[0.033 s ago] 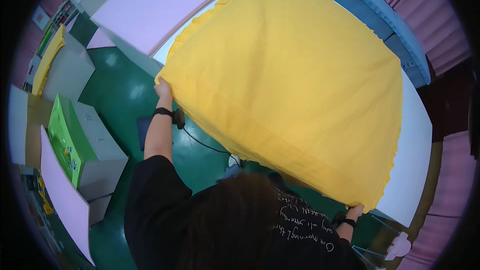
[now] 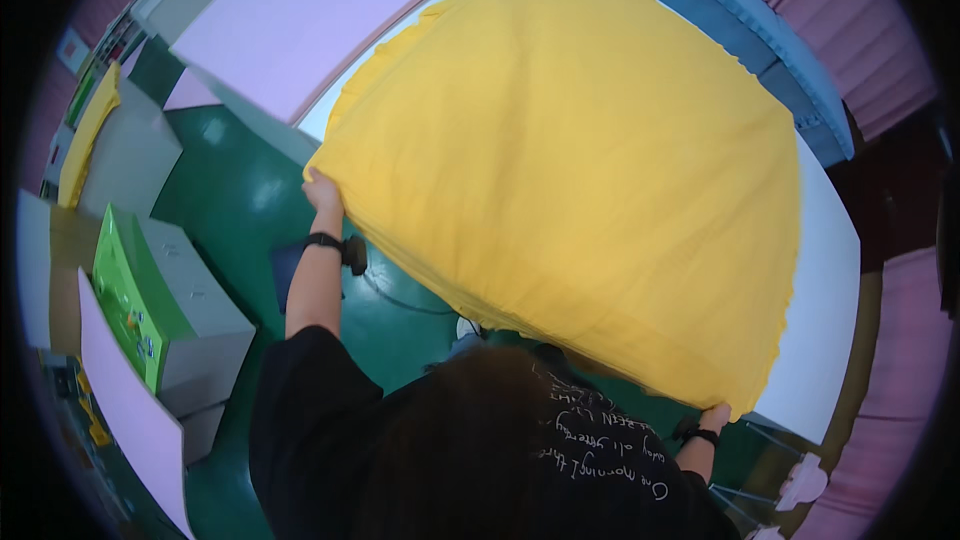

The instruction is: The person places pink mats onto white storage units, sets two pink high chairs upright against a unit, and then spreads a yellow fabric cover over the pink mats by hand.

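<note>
A large yellow cloth with ruffled edges is spread over a white table. My left hand grips the cloth's near left corner, fingers closed on the fabric. At the near right corner my right hand pinches the edge, its fingers partly hidden. Between my hands the near edge hangs in a band of soft folds. Faint creases run across the cloth's top. On the right, a strip of the white tabletop shows beside the ruffle.
A pale pink table adjoins at the far left. Left of me stands a cabinet with a green top. Blue padded covers line the far side, beside pink curtains. A chair or stand with metal legs is at lower right.
The view has shifted slightly. My left hand appears a little lower with its corner, and the near edge of the cloth sits slightly differently. Both hands keep hold.
</note>
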A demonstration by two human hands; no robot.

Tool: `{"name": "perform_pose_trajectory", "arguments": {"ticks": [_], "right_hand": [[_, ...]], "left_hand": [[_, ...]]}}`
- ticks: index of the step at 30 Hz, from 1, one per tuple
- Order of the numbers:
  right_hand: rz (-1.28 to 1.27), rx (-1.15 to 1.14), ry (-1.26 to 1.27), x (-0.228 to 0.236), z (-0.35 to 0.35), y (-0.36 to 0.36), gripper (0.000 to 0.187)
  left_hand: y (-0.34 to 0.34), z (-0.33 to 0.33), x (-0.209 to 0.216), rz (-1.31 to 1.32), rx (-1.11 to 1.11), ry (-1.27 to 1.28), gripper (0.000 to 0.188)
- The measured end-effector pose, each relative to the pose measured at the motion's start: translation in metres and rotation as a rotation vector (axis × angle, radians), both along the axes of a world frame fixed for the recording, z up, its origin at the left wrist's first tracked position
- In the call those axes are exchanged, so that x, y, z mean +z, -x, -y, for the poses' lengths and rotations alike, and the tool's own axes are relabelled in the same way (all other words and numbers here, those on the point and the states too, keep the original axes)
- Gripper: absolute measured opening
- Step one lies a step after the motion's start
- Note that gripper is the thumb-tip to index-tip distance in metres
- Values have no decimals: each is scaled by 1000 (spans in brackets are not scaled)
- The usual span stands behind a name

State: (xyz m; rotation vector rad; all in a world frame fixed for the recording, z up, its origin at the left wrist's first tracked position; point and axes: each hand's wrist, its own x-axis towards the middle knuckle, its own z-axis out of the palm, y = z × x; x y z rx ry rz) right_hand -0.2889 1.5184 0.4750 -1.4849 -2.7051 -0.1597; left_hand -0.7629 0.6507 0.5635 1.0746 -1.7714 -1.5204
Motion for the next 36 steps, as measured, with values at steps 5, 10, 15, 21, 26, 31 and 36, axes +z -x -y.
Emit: {"name": "perform_pose_trajectory", "arguments": {"ticks": [5,10,15,21,26,31,36], "right_hand": [[85,-199,-11,-2,-71,26,24],[-505,-506,257,12,-35,95,39],[-1063,-588,415,47,-53,99,55],[-1036,-458,487,86,-82,124,60],[-1266,-364,619,47,-98,148,65],[-1299,-564,455,30,-103,156,58],[-1355,-579,529,29,-73,146,59]], "left_hand": [[-42,-47,25,-170,30,323,45],[-57,33,-14,38,189,189,60],[-80,-8,28,123,170,9,64],[-28,-74,78,1,39,355,55],[10,-49,59,280,-91,393,53],[55,-55,61,266,-47,380,51],[14,-46,22,148,-54,385,39]]}}
